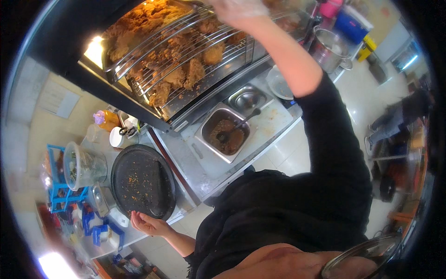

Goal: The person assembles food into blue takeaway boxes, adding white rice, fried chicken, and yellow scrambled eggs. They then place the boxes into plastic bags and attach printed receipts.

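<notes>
My left hand point(149, 224) is bare, its fingers loosely curled beside the near rim of a round black tray point(130, 178) scattered with crumbs; it holds nothing visible. At the top edge, my right hand point(240, 12), seemingly in a clear plastic glove, is blurred and partly cut off, above the wire racks of a lit food warmer. What it touches is hidden. Fried breaded pieces point(174, 77) lie on the wire racks point(223, 57). Below the warmer, a steel pan point(223, 113) holds brown crumbly or saucy food and a dark spoon point(249, 117).
An oval-welled steel lid point(247, 99) and a white bowl point(278, 83) are beside the pan. Scissors point(127, 131), a plastic tub point(101, 167) and a blue rack point(52, 188) stand left. A steel pot point(329, 48) is at upper right; another person point(393, 118) stands farther right.
</notes>
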### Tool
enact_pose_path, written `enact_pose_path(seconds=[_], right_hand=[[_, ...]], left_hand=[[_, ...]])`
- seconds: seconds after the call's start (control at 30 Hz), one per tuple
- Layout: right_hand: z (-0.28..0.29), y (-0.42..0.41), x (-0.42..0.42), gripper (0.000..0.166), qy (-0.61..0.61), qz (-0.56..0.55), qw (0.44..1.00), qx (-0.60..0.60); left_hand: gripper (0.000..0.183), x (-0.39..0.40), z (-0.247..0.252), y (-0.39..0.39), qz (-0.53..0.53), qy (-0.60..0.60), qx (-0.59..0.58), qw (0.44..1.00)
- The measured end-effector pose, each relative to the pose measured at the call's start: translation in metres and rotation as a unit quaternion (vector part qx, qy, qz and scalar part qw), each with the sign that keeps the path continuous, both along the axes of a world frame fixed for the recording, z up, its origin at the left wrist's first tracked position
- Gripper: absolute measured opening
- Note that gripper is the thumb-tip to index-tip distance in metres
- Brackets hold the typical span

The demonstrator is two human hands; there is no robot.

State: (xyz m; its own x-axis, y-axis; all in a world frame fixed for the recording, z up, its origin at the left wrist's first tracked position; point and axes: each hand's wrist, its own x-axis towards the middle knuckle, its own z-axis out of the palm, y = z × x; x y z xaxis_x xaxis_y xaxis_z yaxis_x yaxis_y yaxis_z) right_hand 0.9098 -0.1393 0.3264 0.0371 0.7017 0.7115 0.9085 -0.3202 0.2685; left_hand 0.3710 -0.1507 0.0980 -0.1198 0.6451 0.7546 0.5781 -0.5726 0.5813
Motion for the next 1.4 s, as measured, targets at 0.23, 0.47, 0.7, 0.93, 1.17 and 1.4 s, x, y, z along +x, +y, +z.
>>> enact_pose_path(seconds=[0.23,0.47,0.7,0.93,1.17,1.4], right_hand=[[0.023,0.078,0.046,0.037,0.097,-0.076,0.992,-0.021],[0.025,0.089,0.044,0.034,0.101,-0.052,0.992,-0.046],[0.029,0.096,0.042,0.031,0.102,-0.038,0.992,-0.057],[0.03,0.102,0.039,0.029,0.089,-0.021,0.994,-0.059],[0.035,0.045,0.029,0.027,0.006,0.002,0.999,-0.052],[-0.029,-0.075,0.042,0.026,0.085,0.045,0.961,-0.26]], left_hand=[[0.027,0.043,0.012,-0.056,0.012,0.01,-0.034,0.999],[0.028,0.027,0.001,-0.102,0.106,0.008,-0.067,0.992],[0.029,0.045,0.006,-0.106,0.098,0.04,-0.064,0.992],[0.027,0.046,0.009,-0.107,0.089,0.017,-0.055,0.994],[0.024,0.06,0.002,-0.096,0.046,-0.001,-0.093,0.995],[0.025,0.065,0.005,-0.092,-0.015,0.022,-0.089,0.996]])
